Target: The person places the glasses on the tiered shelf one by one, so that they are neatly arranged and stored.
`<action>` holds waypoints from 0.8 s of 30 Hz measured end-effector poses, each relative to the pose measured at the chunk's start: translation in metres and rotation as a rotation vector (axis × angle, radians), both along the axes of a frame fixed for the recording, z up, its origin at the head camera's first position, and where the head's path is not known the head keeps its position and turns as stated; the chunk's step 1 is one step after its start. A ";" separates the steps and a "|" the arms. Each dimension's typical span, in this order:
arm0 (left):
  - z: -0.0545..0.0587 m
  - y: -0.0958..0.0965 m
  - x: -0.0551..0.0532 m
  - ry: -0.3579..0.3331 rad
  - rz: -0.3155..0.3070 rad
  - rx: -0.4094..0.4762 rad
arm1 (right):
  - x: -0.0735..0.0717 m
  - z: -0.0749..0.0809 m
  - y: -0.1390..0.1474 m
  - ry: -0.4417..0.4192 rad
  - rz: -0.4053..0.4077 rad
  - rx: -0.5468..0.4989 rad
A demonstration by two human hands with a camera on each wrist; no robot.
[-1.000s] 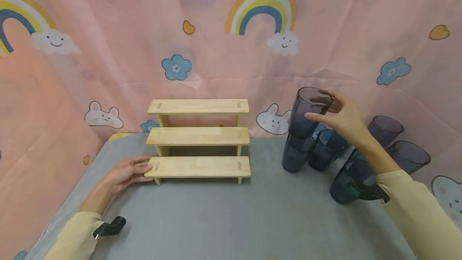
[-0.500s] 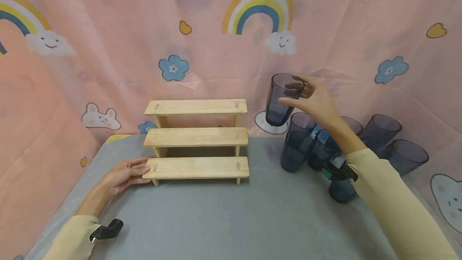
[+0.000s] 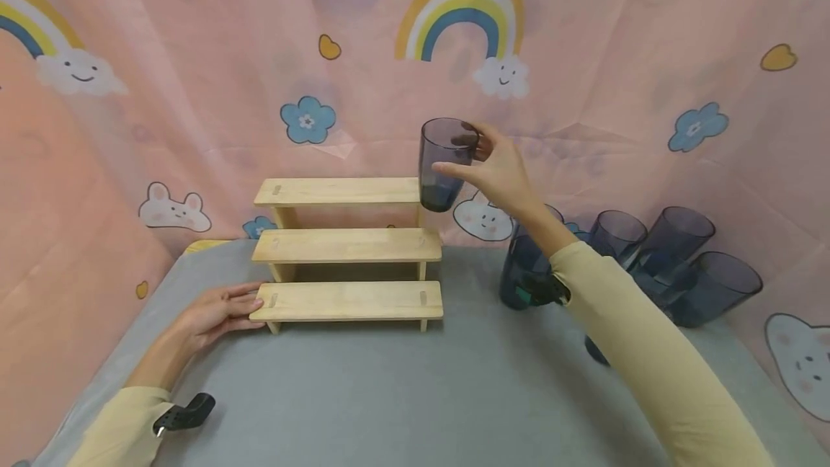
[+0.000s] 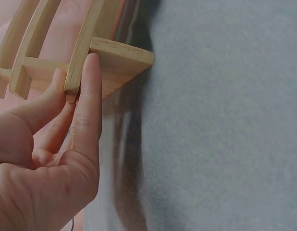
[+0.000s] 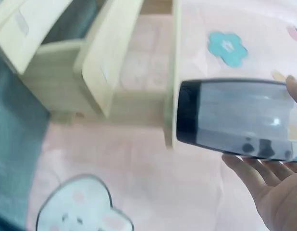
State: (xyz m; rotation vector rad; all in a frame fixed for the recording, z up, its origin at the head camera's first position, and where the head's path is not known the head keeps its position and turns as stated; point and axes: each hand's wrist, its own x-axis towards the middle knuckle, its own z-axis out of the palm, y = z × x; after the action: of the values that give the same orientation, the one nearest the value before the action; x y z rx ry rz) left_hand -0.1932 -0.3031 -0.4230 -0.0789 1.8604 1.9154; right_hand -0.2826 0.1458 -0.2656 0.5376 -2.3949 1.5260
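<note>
A three-tier wooden step shelf [image 3: 350, 301] stands on the grey cloth. My left hand [image 3: 217, 316] pinches the left end of its lowest board, thumb on top and fingers underneath, as the left wrist view shows. My right hand [image 3: 502, 171] grips a tinted drinking glass [image 3: 437, 179] near its rim, thumb on one side and fingers on the other. The glass is upright and overlaps the right end of the top board [image 3: 337, 192] in the head view. In the right wrist view the dark base of the glass [image 5: 188, 113] is right beside that board.
Several more tinted glasses [image 3: 723, 287] stand at the right, partly hidden behind my right forearm. A pink curtain [image 3: 583, 56] with rainbows and flowers hangs behind the shelf. Grey cloth [image 3: 363, 395] covers the table in front.
My right hand has lifted the glass from above the other glasses and carried it left to the right end of the top board. The left hand keeps its hold on the shelf.
</note>
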 end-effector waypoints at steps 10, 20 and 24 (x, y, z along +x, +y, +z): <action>-0.002 0.000 0.002 0.010 -0.003 0.008 | -0.014 -0.005 -0.072 0.029 0.051 -0.069; 0.001 0.003 0.001 -0.005 0.010 -0.017 | -0.030 -0.005 -0.126 0.029 0.092 -0.097; -0.001 0.002 0.002 -0.008 0.013 -0.007 | -0.035 -0.002 -0.150 0.011 0.108 -0.125</action>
State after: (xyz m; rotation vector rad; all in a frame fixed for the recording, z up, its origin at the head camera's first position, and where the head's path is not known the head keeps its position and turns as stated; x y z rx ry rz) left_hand -0.1914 -0.3012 -0.4243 -0.1012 1.8661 1.9144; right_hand -0.3174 -0.0045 -0.2681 0.6549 -2.2772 1.6989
